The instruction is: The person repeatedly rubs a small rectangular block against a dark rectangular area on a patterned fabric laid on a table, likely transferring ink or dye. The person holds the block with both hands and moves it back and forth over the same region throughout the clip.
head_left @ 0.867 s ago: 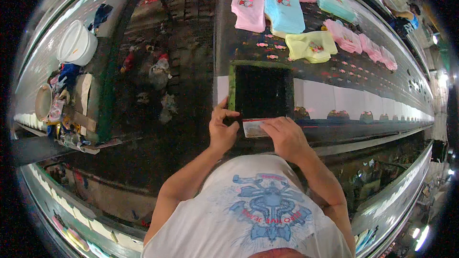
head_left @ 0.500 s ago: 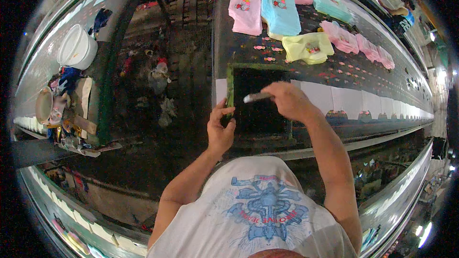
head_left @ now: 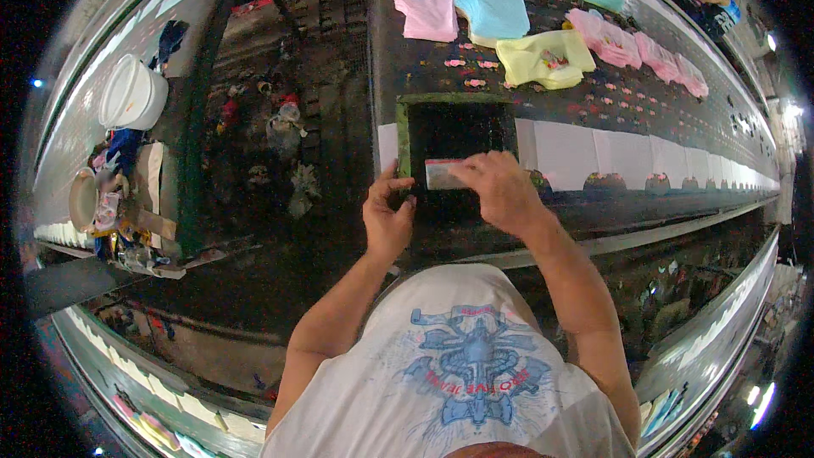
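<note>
A dark printing screen with a green frame lies on the long table in front of me. The fingers of my left hand are curled at the frame's left side, thumb and fingertips close to its edge. Above the dark mesh my right hand grips a small squeegee, a flat pale blade with a thin reddish upper edge. Its broad face shows to the left of my fingers. Whether the blade touches the mesh cannot be made out.
White cloth pieces with dark printed arcs run rightward along the table. Beyond them lie pink, blue and yellow garment stacks. A white bucket stands on the left table, across a dark aisle. Another person is far right.
The squeegee has turned from a narrow, tilted edge to show its broad face. My right hand has come slightly nearer relative to the frame. My left hand stays at the frame's left side.
</note>
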Available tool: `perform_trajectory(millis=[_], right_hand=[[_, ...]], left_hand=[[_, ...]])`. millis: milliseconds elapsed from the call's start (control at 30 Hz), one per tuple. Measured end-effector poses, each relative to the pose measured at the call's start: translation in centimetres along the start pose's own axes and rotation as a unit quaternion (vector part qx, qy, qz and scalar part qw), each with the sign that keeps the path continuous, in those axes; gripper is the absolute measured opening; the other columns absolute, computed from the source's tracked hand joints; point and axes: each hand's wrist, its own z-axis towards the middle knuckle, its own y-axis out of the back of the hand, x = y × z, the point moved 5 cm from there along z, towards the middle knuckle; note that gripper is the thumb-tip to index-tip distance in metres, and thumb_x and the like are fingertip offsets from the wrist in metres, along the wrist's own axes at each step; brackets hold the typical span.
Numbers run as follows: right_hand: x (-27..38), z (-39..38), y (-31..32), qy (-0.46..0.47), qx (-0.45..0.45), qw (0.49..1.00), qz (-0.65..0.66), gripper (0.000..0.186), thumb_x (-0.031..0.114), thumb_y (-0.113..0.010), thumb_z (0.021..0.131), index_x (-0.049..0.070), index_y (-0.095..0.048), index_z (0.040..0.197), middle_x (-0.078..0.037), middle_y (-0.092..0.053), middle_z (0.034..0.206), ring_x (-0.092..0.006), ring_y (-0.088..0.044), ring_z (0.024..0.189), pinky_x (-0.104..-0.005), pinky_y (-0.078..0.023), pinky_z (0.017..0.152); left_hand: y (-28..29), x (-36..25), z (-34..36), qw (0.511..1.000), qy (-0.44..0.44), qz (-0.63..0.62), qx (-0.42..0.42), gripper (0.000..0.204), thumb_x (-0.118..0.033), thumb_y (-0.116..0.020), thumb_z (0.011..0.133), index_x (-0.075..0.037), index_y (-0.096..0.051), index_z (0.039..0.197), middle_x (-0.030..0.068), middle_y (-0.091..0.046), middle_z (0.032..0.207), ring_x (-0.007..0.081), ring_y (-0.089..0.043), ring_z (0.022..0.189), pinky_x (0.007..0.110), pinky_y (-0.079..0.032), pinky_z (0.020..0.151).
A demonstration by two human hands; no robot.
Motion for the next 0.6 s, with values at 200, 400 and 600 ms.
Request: perform_trajectory(millis=[200, 400, 600], right_hand=[[5.1, -5.2, 0.1, 0.002, 0.002, 1.000, 0.022, 0.041, 0.010, -0.064, 0.097, 0.011, -0.079, 0.135, -0.012, -0.075, 0.128, -0.0357, -0.070, 0.117, -0.0502, -0.054, 0.102], [4.7, -7.1, 0.1, -0.008, -0.023, 0.997, 0.071, 0.037, 0.009, -0.068, 0.098, 0.009, -0.080, 0.133, -0.012, -0.074, 0.132, -0.0348, -0.069, 0.123, -0.0510, -0.054, 0.108], [2.3, -10.3, 0.9, -0.017, -0.098, 0.989, 0.111, 0.042, 0.007, -0.071, 0.094, 0.008, -0.079, 0.135, -0.009, -0.073, 0.135, -0.0346, -0.068, 0.128, -0.0512, -0.054, 0.110]], left_hand=[[-0.2, -0.4, 0.2, 0.997, -0.004, 0.078, -0.005, 0.052, 0.003, -0.083, 0.085, -0.008, -0.078, 0.136, 0.0219, -0.059, 0.171, 0.0386, -0.061, 0.152, 0.045, -0.048, 0.126], [-0.6, -1.8, 1.1, 0.983, -0.005, 0.186, 0.010, 0.050, 0.007, -0.080, 0.078, -0.008, -0.084, 0.125, 0.0214, -0.060, 0.169, 0.0377, -0.057, 0.155, 0.045, -0.048, 0.126], [-1.7, -2.9, -0.2, 0.991, -0.037, 0.123, -0.041, 0.037, 0.012, -0.077, 0.076, -0.007, -0.084, 0.107, 0.0226, -0.063, 0.168, 0.0337, -0.064, 0.146, 0.041, -0.050, 0.121]])
